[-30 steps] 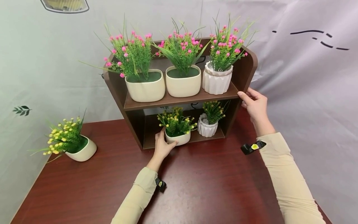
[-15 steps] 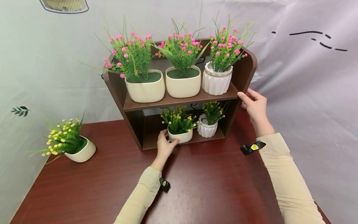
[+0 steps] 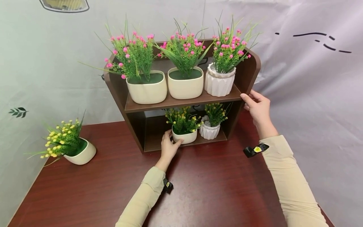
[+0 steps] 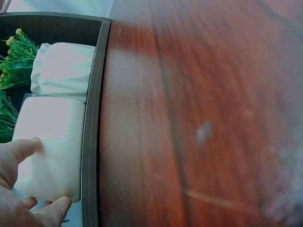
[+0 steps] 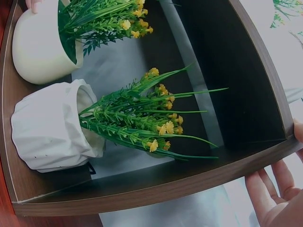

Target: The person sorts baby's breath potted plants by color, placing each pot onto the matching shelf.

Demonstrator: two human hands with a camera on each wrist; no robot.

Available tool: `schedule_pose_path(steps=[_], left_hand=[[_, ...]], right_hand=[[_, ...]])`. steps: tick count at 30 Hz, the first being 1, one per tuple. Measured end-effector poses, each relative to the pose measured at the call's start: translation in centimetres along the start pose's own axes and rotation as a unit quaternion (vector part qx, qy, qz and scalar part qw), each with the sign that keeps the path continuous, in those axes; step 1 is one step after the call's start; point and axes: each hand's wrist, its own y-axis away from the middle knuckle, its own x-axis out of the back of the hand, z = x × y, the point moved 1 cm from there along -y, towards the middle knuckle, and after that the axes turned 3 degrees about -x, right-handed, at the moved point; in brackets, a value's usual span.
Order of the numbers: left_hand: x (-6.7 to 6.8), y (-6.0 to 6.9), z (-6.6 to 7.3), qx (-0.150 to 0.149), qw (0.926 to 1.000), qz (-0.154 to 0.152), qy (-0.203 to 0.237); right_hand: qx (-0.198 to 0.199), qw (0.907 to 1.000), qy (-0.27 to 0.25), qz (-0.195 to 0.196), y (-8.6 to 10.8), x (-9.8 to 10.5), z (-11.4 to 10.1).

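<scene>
On the lower level of a brown two-tier shelf (image 3: pixel 181 103), my left hand (image 3: pixel 169 147) holds a cream flowerpot (image 3: pixel 187 138) with yellow flowers. Its thumb lies on the pot's front and its fingers are at the left side, as the left wrist view shows. Just right of this pot stands a white pleated pot (image 3: pixel 210 132), also with yellow flowers; in the left wrist view the two pots look nearly touching. My right hand (image 3: pixel 259 109) grips the shelf's right side panel, thumb at the front edge; in the right wrist view its fingers (image 5: pixel 259 191) reach behind the panel.
Pink-flowered plants fill the top level: two cream pots (image 3: pixel 146 92) (image 3: pixel 186 87) and a white pleated pot (image 3: pixel 220 84). Another cream pot (image 3: pixel 85 155) with yellow flowers stands on the red-brown table (image 3: pixel 107 186), left of the shelf. A pale cloth backdrop (image 3: pixel 312 94) hangs behind.
My left hand has slid the cream pot to the right and slightly back along the lower level, closer to the white pleated pot. The right hand keeps its grip on the shelf.
</scene>
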Motion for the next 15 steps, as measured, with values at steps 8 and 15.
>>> schedule_pose_path(steps=[8,15], left_hand=[[0.2,-0.3,-0.2,0.001,0.9999,-0.013,-0.005],[1.4,0.2,-0.2,0.007,0.9998,-0.02,-0.007]], right_hand=[[-0.005,0.9999,-0.008,0.001,0.0,-0.1,0.0],[-0.009,0.9998,-0.013,0.008,-0.1,-0.1,0.1]])
